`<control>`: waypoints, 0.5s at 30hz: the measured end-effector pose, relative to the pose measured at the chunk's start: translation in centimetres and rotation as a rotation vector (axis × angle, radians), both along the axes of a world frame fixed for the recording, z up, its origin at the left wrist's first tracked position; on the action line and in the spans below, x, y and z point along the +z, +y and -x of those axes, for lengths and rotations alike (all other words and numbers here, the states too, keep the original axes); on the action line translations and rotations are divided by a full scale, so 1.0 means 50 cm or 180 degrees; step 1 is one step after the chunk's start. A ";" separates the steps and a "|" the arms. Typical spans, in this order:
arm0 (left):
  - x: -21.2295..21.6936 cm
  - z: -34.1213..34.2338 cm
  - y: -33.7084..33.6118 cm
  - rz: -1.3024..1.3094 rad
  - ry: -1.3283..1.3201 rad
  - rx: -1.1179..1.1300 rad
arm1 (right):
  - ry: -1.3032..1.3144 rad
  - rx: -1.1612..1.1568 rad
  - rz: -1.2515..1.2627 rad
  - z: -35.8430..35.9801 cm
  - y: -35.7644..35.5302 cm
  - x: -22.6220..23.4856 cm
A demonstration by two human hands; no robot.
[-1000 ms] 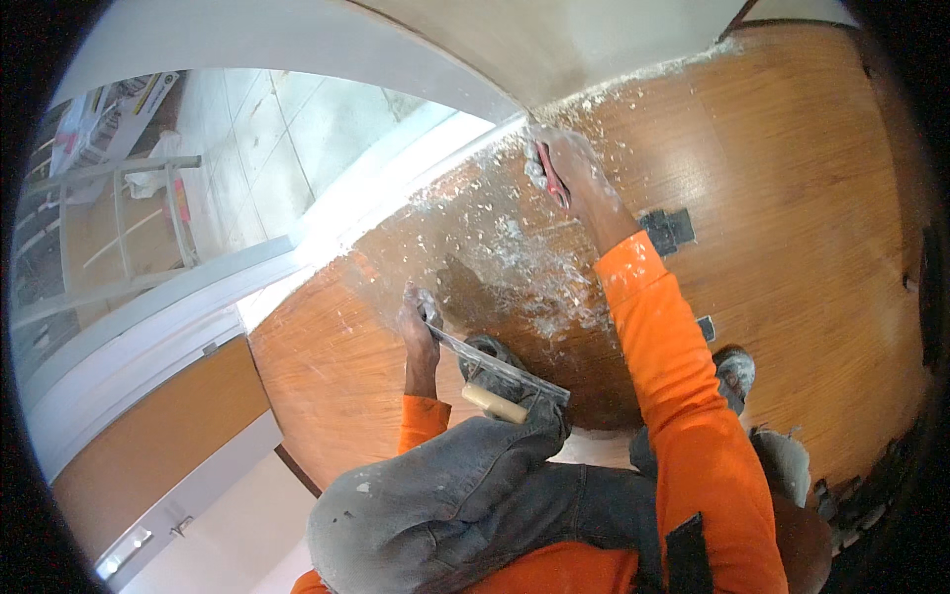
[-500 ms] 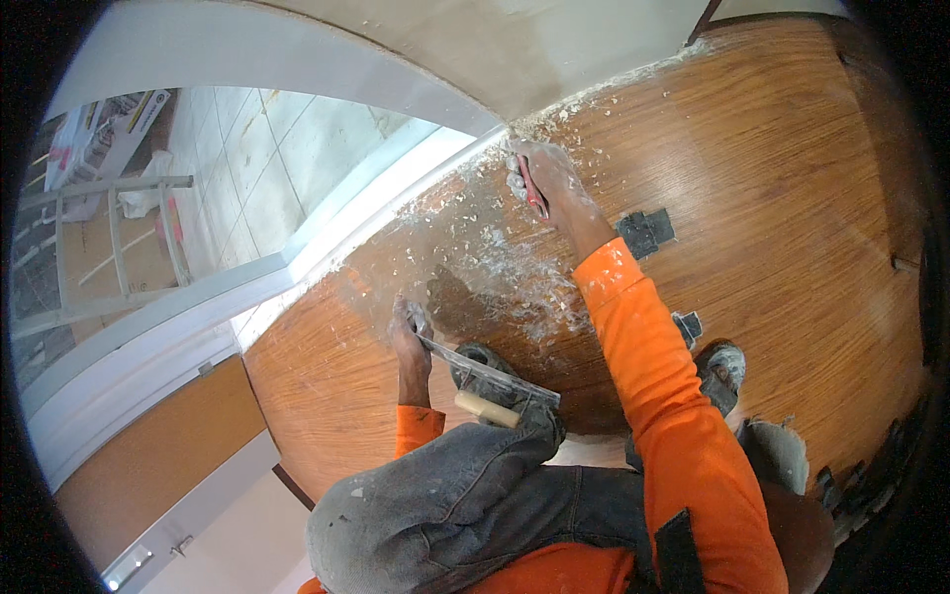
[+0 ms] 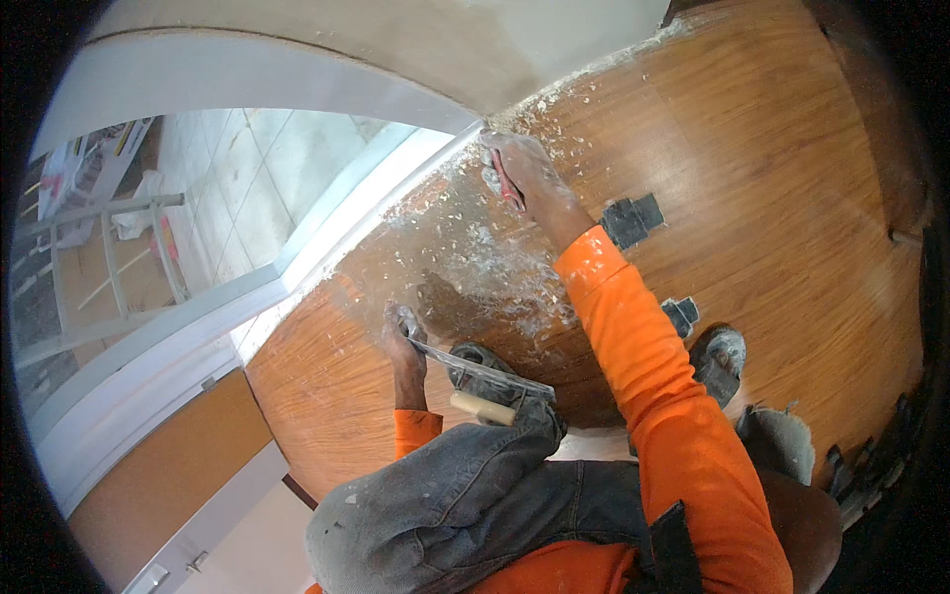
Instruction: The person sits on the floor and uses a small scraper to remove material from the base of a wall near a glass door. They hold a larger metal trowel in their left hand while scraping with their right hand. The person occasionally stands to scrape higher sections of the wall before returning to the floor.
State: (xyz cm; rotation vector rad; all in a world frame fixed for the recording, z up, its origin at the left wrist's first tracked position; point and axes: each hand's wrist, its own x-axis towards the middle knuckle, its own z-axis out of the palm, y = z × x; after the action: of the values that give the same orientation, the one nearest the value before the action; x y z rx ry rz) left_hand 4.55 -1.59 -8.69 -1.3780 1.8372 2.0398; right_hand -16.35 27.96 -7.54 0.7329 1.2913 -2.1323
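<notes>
I crouch over a wooden floor (image 3: 792,198) strewn with white plaster crumbs (image 3: 495,267). My right hand (image 3: 524,173), arm in an orange sleeve, reaches far forward to the foot of the wall and grips a small red-handled tool (image 3: 498,185) against the floor. My left hand (image 3: 401,332) rests on the floor close to my knee and holds a flat metal trowel (image 3: 475,371) with a pale wooden handle (image 3: 482,408). My knee in grey trousers (image 3: 465,495) fills the lower middle.
A white door threshold (image 3: 336,238) runs diagonally at the left, with a tiled floor (image 3: 247,168) and a white ladder (image 3: 109,257) beyond it. Two dark flat patches (image 3: 631,220) lie on the wood right of my arm. My dusty shoe (image 3: 717,356) stands at right.
My right hand has pushed further forward along the floor toward the wall's corner. My left hand with the trowel has stayed in place.
</notes>
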 end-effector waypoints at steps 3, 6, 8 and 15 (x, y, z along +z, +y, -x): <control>0.005 0.007 0.016 0.0022 -0.0079 0.0044 | 0.0160 -0.0064 -0.0041 -0.007 0.010 0.003; 0.007 0.014 0.024 0.0051 -0.0084 -0.0002 | 0.0101 -0.0052 -0.0115 -0.008 0.026 -0.011; 0.015 0.016 0.031 0.0153 -0.0100 -0.0102 | 0.0079 0.0025 -0.0081 -0.004 0.023 -0.014; 0.006 0.007 0.013 0.0125 0.0051 -0.0135 | 0.0022 0.0077 -0.0078 0.007 0.010 -0.006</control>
State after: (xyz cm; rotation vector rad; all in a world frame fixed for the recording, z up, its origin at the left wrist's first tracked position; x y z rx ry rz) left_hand 4.18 -0.93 -8.40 -1.3237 1.9062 2.0111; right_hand -16.72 28.44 -7.82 0.7172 1.3255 -2.1052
